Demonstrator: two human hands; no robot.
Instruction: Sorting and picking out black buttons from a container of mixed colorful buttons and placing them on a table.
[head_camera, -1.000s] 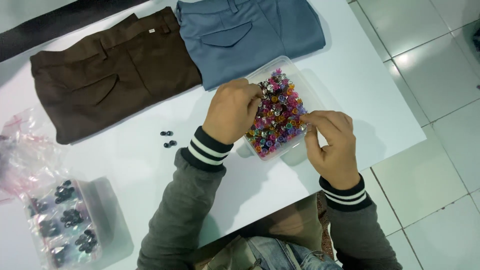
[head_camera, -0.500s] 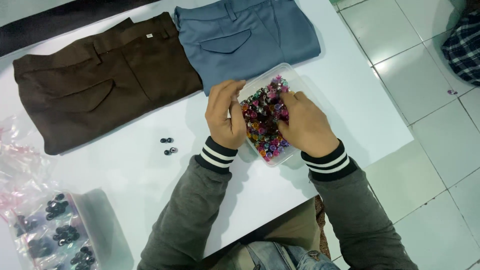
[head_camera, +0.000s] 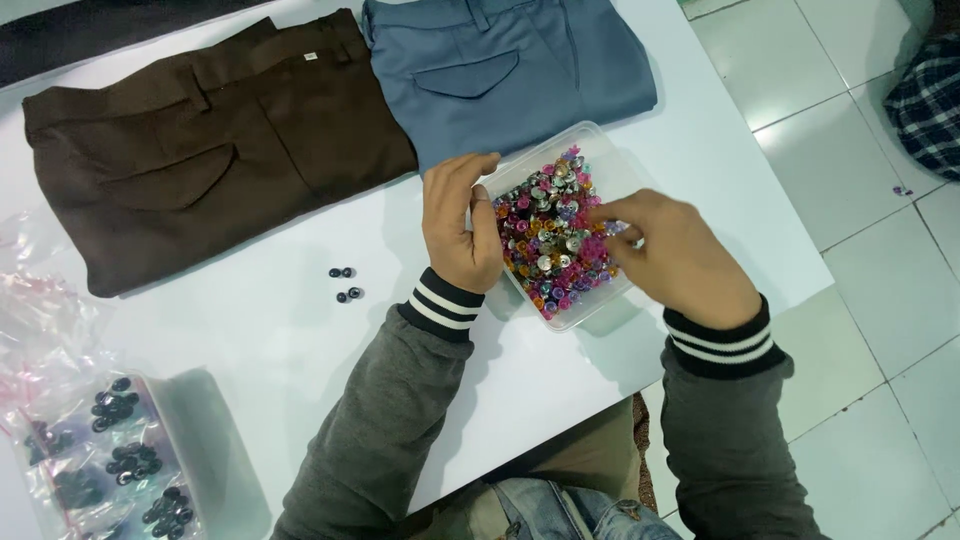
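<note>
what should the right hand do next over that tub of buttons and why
Probably pinch one button and lift it out: the right hand has its fingertips in the colourful buttons, while the left hand steadies the clear tub by its edge.

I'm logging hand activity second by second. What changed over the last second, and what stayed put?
The right hand lifted from the clear tub's near corner and now reaches into the coloured buttons, fingertips among them. The left hand stayed on the clear tub, gripping its left edge. The brown trousers, blue trousers and loose dark buttons lie as before.
</note>
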